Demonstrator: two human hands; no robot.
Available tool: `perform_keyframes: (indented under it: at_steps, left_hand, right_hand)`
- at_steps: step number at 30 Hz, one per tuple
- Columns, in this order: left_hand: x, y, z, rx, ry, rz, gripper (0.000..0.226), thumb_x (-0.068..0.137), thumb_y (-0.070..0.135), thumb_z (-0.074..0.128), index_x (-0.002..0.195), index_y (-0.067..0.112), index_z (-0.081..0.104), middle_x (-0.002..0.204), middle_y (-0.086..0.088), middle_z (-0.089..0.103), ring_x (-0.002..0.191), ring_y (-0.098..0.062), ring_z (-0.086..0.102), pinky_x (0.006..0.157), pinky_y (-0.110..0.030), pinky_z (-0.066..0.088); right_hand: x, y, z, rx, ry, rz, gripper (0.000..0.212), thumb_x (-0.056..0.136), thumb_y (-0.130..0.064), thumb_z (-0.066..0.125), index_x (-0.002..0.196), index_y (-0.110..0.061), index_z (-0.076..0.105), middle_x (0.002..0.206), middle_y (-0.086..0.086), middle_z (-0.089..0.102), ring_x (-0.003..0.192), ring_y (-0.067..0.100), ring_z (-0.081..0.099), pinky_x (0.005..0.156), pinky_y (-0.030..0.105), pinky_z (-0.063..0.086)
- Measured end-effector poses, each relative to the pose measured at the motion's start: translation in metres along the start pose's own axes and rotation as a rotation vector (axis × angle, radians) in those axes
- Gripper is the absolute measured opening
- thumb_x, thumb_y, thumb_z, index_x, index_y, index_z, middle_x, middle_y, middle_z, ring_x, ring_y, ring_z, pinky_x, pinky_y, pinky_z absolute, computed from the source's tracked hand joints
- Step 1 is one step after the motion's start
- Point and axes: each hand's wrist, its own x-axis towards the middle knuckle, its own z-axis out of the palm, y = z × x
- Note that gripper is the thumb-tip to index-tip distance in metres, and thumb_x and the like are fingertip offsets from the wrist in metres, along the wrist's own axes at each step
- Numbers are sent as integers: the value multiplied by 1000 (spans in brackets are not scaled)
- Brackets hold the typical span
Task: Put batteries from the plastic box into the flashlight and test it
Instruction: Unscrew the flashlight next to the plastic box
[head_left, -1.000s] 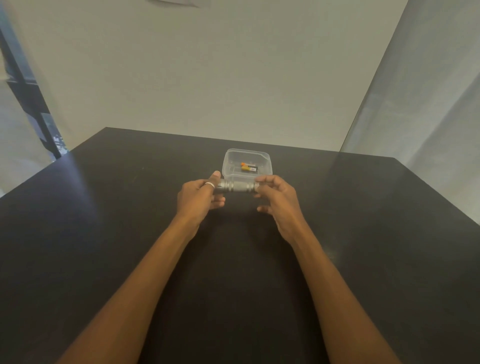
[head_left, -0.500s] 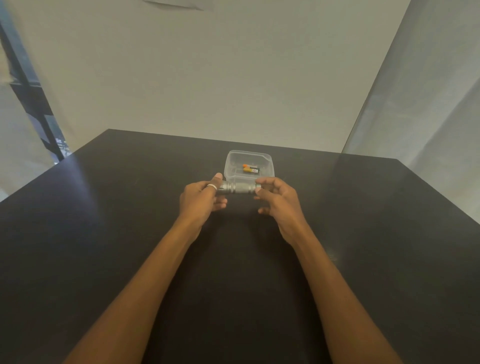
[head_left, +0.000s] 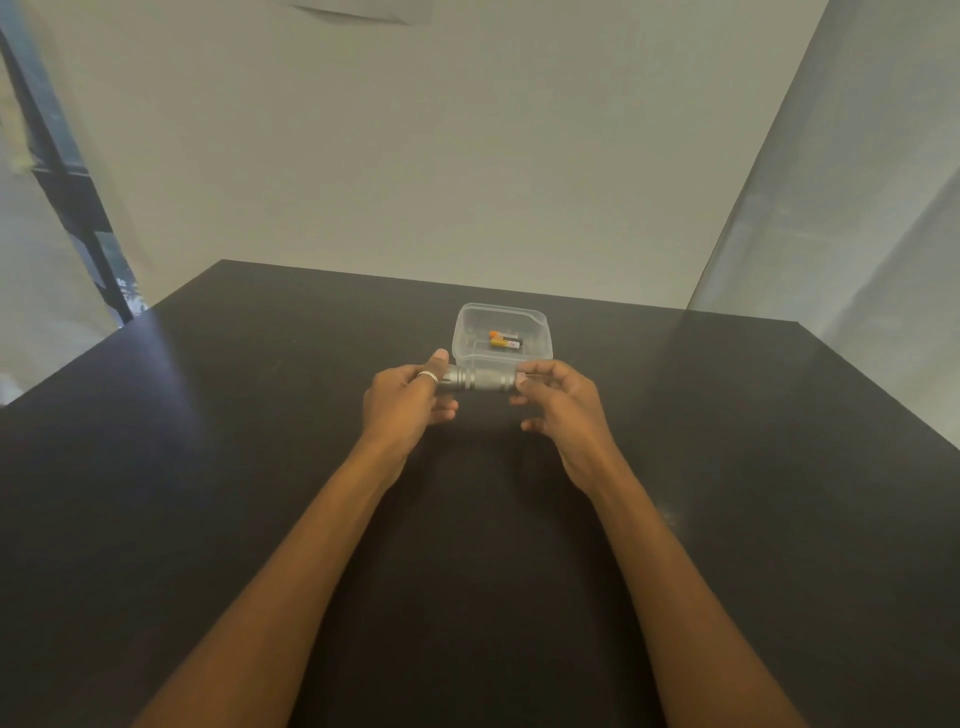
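Note:
A silver flashlight (head_left: 480, 380) lies level between my two hands, just above the black table. My left hand (head_left: 402, 402), with a ring on one finger, is closed around its left end. My right hand (head_left: 561, 402) pinches its right end with thumb and fingertips. Right behind the flashlight stands a clear plastic box (head_left: 467, 343) without a lid. Orange and black batteries (head_left: 505, 341) lie on the box floor; how many is hard to tell.
The black table (head_left: 208, 493) spreads wide on both sides of my arms. A pale wall rises behind its far edge. A grey curtain (head_left: 857, 182) hangs at the right, and a dark frame (head_left: 62, 171) stands at the left.
Both hands keep hold of the flashlight in about the same place. My right fingers have shifted slightly on its right end.

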Motion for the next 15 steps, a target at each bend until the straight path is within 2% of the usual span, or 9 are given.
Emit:
perform_keyframes:
  at_steps: [3,7,9,11,15]
  left_hand:
    - [0,-1,0,0,4,-6,38,98,48,64,100,13,78,81,-10,78,69,-15,75,73,-31,64]
    - [1,-2,0,8,7,-3,37,98,48,64,99,14,78,79,-8,78,69,-15,75,73,-32,64]
    - [1,-2,0,10,6,-2,37,97,49,64,98,14,78,78,-8,78,69,-16,75,74,-32,64]
    - [1,-2,0,6,8,-5,38,97,49,64,98,13,78,77,-8,78,69,-16,75,74,-32,64]
    - [1,-1,1,0,10,-10,38,97,49,64,98,14,77,79,-8,78,69,-16,75,75,-32,64]
  right_hand:
    - [-1,-2,-2,46,-22,-7,22,95,-4,64,114,-12,68,106,3,72,90,10,69,63,26,54]
    - [-2,0,2,-31,33,17,21,100,-31,63,111,-14,69,97,4,75,78,12,69,59,24,53]
    - [-1,1,3,-87,51,23,24,101,-36,61,104,-14,71,85,4,74,69,10,66,55,22,51]
    - [0,2,3,-97,45,19,23,101,-32,61,102,-11,71,84,6,74,69,11,66,55,21,50]
    - [0,-1,-1,13,-9,8,16,97,-12,64,112,-10,69,102,6,74,84,13,69,59,24,53]
